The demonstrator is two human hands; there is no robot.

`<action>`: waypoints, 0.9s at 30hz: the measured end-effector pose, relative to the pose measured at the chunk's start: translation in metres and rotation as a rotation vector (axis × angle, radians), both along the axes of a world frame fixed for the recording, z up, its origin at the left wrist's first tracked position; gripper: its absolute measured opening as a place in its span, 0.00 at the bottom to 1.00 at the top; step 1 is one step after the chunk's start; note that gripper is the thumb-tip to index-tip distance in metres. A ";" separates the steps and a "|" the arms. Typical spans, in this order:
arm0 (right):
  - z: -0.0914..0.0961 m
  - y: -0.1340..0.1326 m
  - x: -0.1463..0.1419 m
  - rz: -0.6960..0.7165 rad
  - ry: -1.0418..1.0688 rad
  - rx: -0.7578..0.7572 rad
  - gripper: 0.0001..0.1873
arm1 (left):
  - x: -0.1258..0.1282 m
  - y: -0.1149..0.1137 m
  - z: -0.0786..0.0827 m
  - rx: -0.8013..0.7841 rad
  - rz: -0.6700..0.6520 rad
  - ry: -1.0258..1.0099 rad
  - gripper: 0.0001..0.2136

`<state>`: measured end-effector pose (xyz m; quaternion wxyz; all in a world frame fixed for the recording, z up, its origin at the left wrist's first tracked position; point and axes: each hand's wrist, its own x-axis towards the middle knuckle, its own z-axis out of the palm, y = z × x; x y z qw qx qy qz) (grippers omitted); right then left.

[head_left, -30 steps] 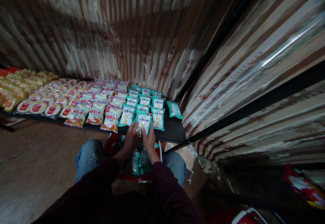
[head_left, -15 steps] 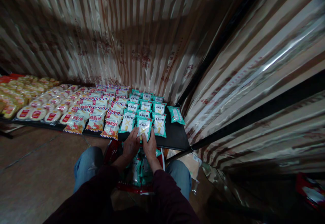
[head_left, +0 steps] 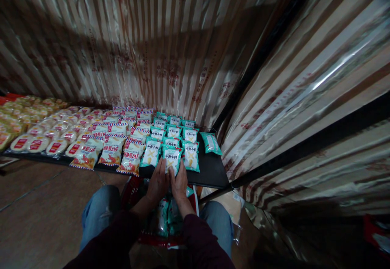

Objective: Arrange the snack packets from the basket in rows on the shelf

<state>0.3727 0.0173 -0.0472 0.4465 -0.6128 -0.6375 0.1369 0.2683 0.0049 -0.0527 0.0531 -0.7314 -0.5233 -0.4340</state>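
Note:
A small teal-and-white snack bag [head_left: 172,155] is held upright at the shelf's front edge, in front of the middle column of like bags. My left hand [head_left: 158,183] grips its lower left side, and my right hand [head_left: 179,180] closes on its lower right side. Teal bags flank it, one at the left [head_left: 151,152] and one at the right [head_left: 191,155], with more rows behind. Under my wrists, a red basket [head_left: 129,189] between my knees contains several teal bags [head_left: 162,216], partly hidden by my forearms.
On the black shelf [head_left: 210,169], one teal bag [head_left: 211,143] lies apart at the right. White-and-red snack bags [head_left: 131,157] and round wrapped cakes [head_left: 39,143] fill the left. Striped plastic sheeting [head_left: 170,57] hangs behind; a dark bar [head_left: 258,171] runs along the right.
The view has shifted slightly, so the shelf sits a little lower. Both hands keep hold of the same snack bag, with little visible movement against the rows.

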 end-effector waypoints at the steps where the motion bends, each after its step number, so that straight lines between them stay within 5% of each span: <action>1: 0.000 0.000 0.000 -0.012 -0.019 0.009 0.34 | 0.000 0.000 0.001 -0.001 -0.014 0.001 0.28; 13: 0.002 0.005 -0.004 0.022 -0.065 0.188 0.28 | -0.004 0.001 0.007 -0.092 -0.070 -0.014 0.29; 27: 0.003 0.011 0.000 0.098 -0.115 0.076 0.24 | 0.003 0.006 0.009 -0.010 -0.077 0.011 0.30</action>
